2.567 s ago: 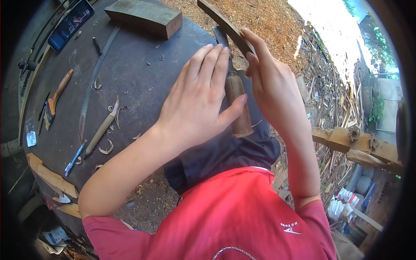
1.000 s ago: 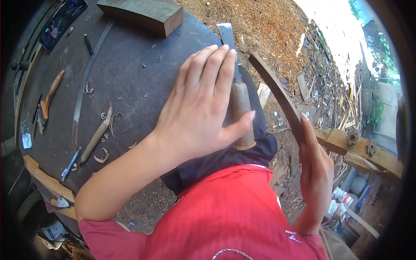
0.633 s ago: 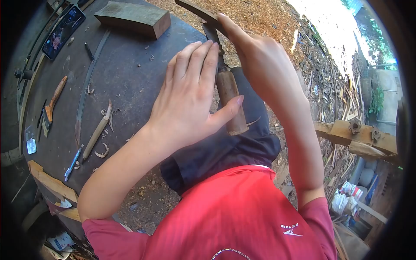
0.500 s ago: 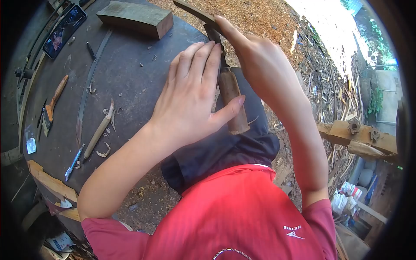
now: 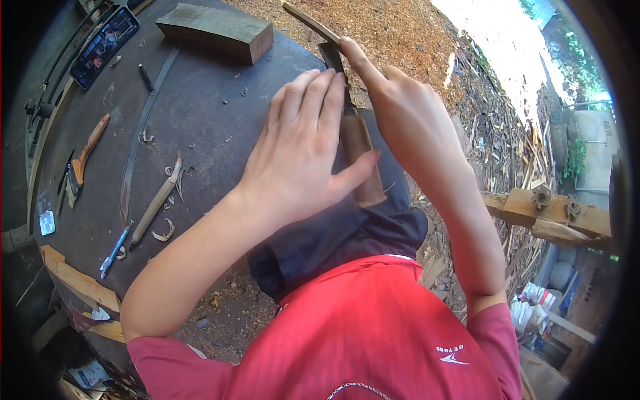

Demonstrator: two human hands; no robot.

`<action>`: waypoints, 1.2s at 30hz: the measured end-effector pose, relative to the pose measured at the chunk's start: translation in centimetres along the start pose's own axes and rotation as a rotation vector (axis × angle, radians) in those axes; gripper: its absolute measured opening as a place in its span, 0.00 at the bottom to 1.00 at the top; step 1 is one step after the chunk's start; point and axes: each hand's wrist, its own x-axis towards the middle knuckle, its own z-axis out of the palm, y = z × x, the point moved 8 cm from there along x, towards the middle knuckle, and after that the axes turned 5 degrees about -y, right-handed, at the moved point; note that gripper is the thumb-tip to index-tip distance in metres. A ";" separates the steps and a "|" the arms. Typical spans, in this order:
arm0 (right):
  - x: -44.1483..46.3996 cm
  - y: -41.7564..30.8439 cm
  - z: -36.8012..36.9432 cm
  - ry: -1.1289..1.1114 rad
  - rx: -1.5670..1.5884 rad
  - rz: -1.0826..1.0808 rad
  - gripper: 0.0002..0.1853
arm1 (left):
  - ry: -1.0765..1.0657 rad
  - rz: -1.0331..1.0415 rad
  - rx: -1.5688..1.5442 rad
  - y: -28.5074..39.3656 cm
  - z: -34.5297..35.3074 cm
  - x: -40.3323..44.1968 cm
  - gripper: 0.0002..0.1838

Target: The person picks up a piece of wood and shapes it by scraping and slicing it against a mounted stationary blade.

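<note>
My left hand (image 5: 297, 137) presses down at the table's edge. Its fingertips rest on the dark blade and its thumb crosses the thick wooden handle of a wooden-handled blade (image 5: 356, 137), pinning it; whether this is a chisel or a knife I cannot tell. Closed around one end of a narrow flat stick (image 5: 310, 21), my right hand (image 5: 410, 100) has its index finger stretched along it. The stick slants up and left, its near end at the blade's tip. Most of the right hand's grip is hidden from above.
On the dark round table (image 5: 200, 120) lie a wood block (image 5: 217, 33), a phone (image 5: 105, 47), a carved stick (image 5: 157, 203), an orange-and-black handled tool (image 5: 83, 163), a blue pen (image 5: 116, 252) and curled shavings (image 5: 163, 230). Wood chips (image 5: 407, 33) cover the ground beyond.
The flat stick has shifted slightly right and down with my right hand, and appears more edge-on. My left hand keeps its place on the blade and handle. The whole view has shifted a little.
</note>
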 end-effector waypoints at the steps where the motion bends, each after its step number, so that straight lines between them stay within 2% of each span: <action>1: 0.5 -0.3 -0.1 -0.026 -0.037 0.014 0.43 | 0.005 -0.001 -0.010 -0.1 0.0 0.1 0.53; 6: 2.2 0.5 0.9 -0.023 0.067 -0.043 0.45 | 0.007 -0.017 -0.029 -0.2 0.2 0.2 0.54; 9: -1.1 0.1 -0.2 -0.044 0.064 0.002 0.45 | 0.000 -0.016 -0.051 -0.2 0.2 0.0 0.54; 11: 0.0 -0.3 -0.5 -0.077 0.053 0.039 0.46 | -0.001 -0.033 -0.058 -0.4 0.1 0.3 0.54; 13: 1.8 -0.4 0.1 -0.018 0.094 0.006 0.47 | 0.008 -0.032 -0.062 -0.8 -0.2 0.5 0.54; 18: -2.5 0.0 -0.9 -0.047 0.208 0.041 0.48 | -0.008 -0.033 -0.082 -0.5 0.1 0.2 0.54; 19: -2.1 -0.1 -1.1 -0.126 0.138 0.085 0.48 | -0.006 -0.034 -0.092 -0.3 0.1 0.2 0.54; 23: 0.4 -0.1 0.0 -0.065 0.164 0.053 0.48 | 0.002 -0.042 -0.109 -0.4 0.2 0.3 0.54; 25: -2.6 -0.1 -0.4 -0.042 0.259 0.059 0.49 | -0.003 -0.045 -0.099 -0.9 0.0 0.3 0.54; 29: -2.0 -0.2 -2.1 -0.121 0.236 0.107 0.49 | -0.006 -0.047 -0.133 -0.9 -0.1 0.4 0.55; 34: -2.2 0.8 -1.0 -0.256 0.483 0.250 0.38 | -0.043 -0.064 -0.198 -0.7 0.2 0.3 0.58; 35: -2.1 0.8 -0.3 -0.259 0.538 0.203 0.34 | -0.027 -0.063 -0.186 -0.7 0.1 0.2 0.59; 36: -1.9 0.8 0.2 -0.273 0.566 0.213 0.35 | -0.026 -0.070 -0.178 -0.7 0.2 0.1 0.59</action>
